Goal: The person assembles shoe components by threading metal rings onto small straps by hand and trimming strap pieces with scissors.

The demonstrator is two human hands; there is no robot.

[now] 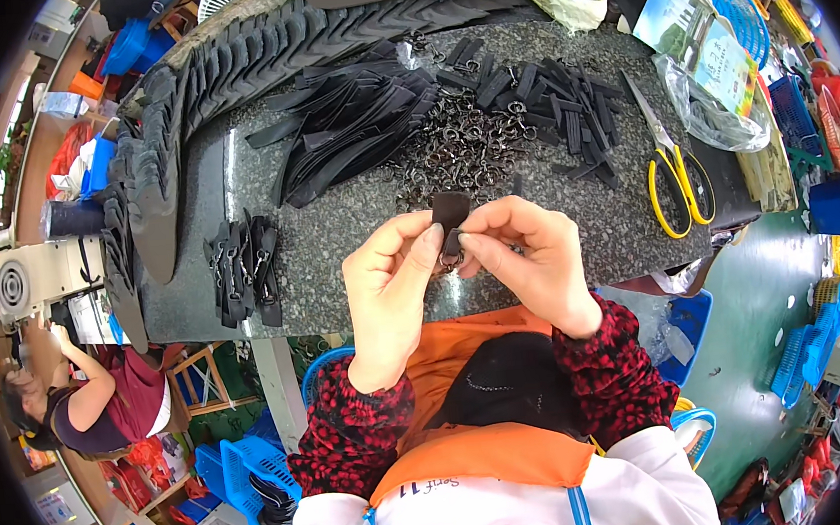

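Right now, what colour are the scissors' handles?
Yellow; the scissors lie right of the hands, clearest in the head view.

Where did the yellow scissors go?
In the head view, the yellow scissors lie on the right side of the dark speckled table, just right of the pile of black strips.

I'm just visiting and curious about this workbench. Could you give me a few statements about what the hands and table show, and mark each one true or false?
1. Both hands pinch one short black strap between them. True: the left hand and right hand meet on it.
2. The scissors have red handles. False: the handles are yellow.
3. A heap of dark metal rings lies on the table behind the hands. True.
4. The scissors lie to the left of the hands. False: they lie to the right.
5. The table top is bare wood. False: it is dark speckled stone.
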